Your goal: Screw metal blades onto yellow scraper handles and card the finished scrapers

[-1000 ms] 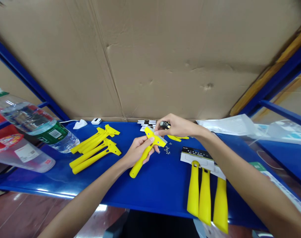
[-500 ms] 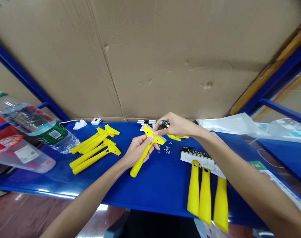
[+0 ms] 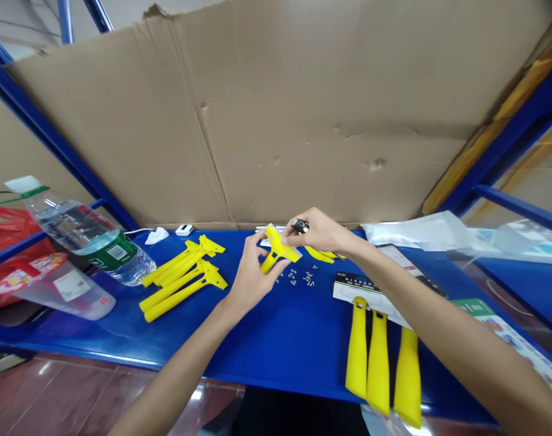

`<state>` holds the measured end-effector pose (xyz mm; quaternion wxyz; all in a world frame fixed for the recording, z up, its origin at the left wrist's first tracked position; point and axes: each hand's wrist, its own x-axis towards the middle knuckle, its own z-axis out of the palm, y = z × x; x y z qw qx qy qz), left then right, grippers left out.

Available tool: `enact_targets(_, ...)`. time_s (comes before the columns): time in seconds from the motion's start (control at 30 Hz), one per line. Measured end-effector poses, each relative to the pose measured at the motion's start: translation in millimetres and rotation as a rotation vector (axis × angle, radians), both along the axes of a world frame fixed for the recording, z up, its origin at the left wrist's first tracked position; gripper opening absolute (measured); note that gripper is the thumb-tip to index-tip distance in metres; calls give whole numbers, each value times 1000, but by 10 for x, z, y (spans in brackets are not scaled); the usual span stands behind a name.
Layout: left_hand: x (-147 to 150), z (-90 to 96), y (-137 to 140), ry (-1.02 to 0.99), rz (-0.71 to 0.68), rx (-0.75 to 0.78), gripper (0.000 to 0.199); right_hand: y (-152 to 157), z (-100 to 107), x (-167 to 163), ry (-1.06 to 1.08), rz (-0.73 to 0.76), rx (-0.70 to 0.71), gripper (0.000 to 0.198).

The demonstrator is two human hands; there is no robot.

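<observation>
My left hand (image 3: pixel 250 272) is closed around a yellow scraper (image 3: pixel 280 247), thumb and fingers at the two ends of its wide head; its handle is mostly hidden behind the hand. A thin blade edge shows along the far side of the head. My right hand (image 3: pixel 324 231) has its fingertips at that blade side, with a dark-handled tool, probably a screwdriver (image 3: pixel 299 226), tucked in its grip. Just beyond lie yellow flat plates (image 3: pixel 320 254), small screws (image 3: pixel 308 278) and nuts (image 3: pixel 293 277) on the blue table (image 3: pixel 276 339).
Several yellow scrapers (image 3: pixel 180 297) are piled on the left, near a water bottle (image 3: pixel 94 236) and a plastic cup (image 3: pixel 71 287). Yellow handles (image 3: pixel 378 363) lie at the right by a black-and-white card (image 3: pixel 348 286) and a phone (image 3: pixel 407 263). Cardboard (image 3: pixel 280 121) walls the back.
My left hand has shifted its grip from the scraper's handle up to its head. The right hand stays at the head with the tool. The whole view has tilted upward slightly.
</observation>
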<state>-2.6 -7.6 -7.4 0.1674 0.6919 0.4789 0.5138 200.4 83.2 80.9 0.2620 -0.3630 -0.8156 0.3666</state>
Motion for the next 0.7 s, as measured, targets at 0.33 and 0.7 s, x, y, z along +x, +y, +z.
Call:
enact_targets(0.33,-87,34,-77,685,44,376,61,-87,193,64,37,-67,-41,20)
enact_targets(0.7,-112,185,110,-601,-145,-278,39,253,57,392,-375,143,16,14)
